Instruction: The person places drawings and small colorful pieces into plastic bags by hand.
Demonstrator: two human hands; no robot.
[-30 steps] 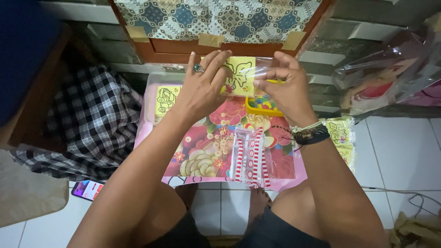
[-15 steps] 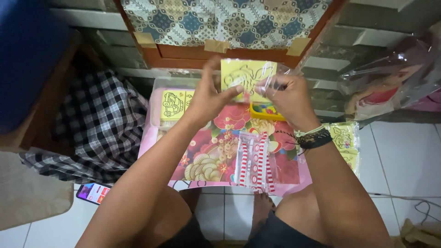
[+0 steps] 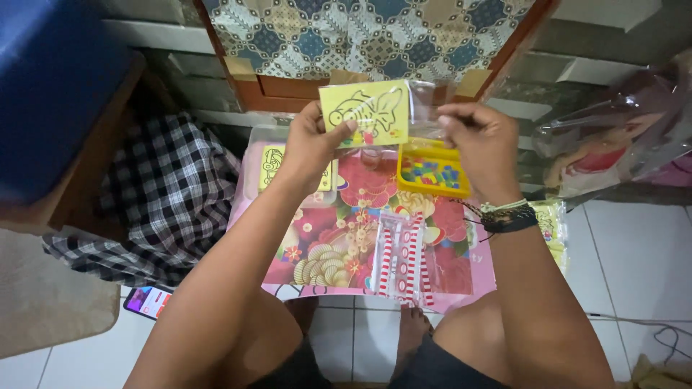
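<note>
My left hand (image 3: pixel 308 142) holds up a yellow card with a black line drawing of a fish (image 3: pixel 366 109), pinched at its left edge. My right hand (image 3: pixel 481 141) grips the clear plastic sleeve (image 3: pixel 427 108) at the card's right side. Both hands hover above a colourful pink flowered sheet (image 3: pixel 339 238) on the floor. Under my right hand sits a yellow tray of small coloured pieces (image 3: pixel 434 174). A bundle of red-and-white striped sticks in clear wrap (image 3: pixel 404 259) lies on the sheet below.
A second yellow drawing card (image 3: pixel 272 160) lies in a clear bag at the sheet's left. Checked cloth (image 3: pixel 144 194) is on the left, a phone (image 3: pixel 147 302) on the tiles, a clear bag (image 3: pixel 613 137) at right, a wooden cabinet with patterned fabric (image 3: pixel 331 36) ahead.
The card has come upright and further out of the clear sleeve. My hands have drawn apart, the right one keeping the sleeve.
</note>
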